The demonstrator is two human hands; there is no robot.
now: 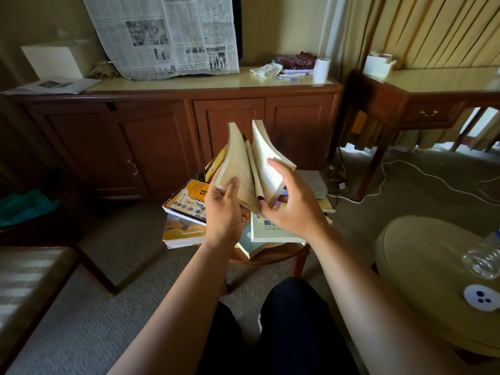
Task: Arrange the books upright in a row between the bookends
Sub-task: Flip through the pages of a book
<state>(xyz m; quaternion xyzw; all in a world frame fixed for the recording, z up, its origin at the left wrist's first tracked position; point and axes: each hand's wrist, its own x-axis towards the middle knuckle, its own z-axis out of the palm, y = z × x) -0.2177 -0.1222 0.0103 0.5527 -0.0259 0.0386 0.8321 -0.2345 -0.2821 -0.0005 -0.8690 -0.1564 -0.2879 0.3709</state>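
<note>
Now, with left hand (221,209) gripping fanned paperback (243,163) at 7 o'clock, right hand (292,201) at 5, close pages flush before standing upright.

We are in a furnished living room or hotel room: carpet (108,307), wooden sideboard (167,136), long curtains (422,31), upholstered seats (29,280).

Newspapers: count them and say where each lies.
2. One newspaper hangs spread upright on the sideboard; a folded newspaper lies flat at its left end. More may be hidden.
</note>
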